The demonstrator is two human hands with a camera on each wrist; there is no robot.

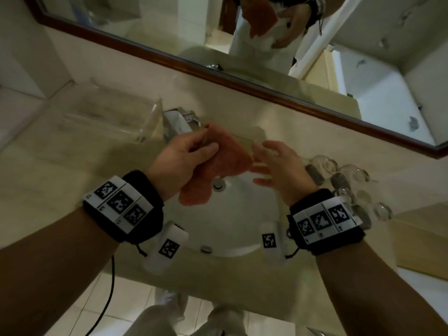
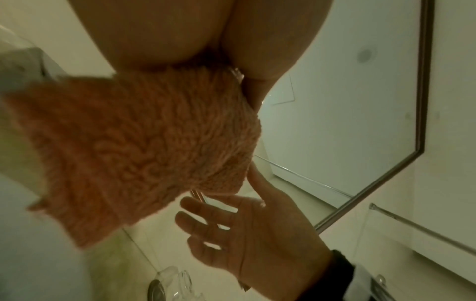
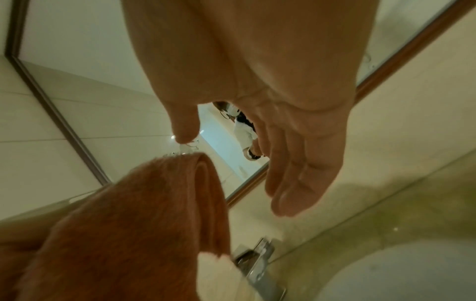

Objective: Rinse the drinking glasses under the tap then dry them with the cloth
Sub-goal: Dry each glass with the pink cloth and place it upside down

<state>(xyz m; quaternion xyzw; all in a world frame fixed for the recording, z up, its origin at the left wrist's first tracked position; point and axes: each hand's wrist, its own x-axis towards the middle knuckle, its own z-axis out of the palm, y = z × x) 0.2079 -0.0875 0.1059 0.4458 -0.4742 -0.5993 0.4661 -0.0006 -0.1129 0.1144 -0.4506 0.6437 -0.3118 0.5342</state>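
Observation:
An orange fluffy cloth (image 1: 228, 161) hangs over the sink, and my left hand (image 1: 206, 144) pinches its upper part between thumb and fingers. A clear drinking glass (image 1: 244, 140) lies faintly visible against the cloth between my two hands. How far the cloth wraps it I cannot tell. My right hand (image 1: 261, 163) is spread with straight fingers beside the cloth. In the right wrist view its thumb tip touches the glass (image 3: 189, 147) just above the cloth (image 3: 128, 224). The left wrist view shows the cloth (image 2: 144, 142) under my left palm and the right hand (image 2: 244, 228) facing it.
Several more clear glasses (image 1: 349, 180) stand on the counter at the right. A clear plastic tray (image 1: 109, 117) sits at the left. The chrome tap (image 1: 184, 120) is behind the cloth, the white basin (image 1: 230, 221) below. A framed mirror (image 1: 266, 90) runs along the wall.

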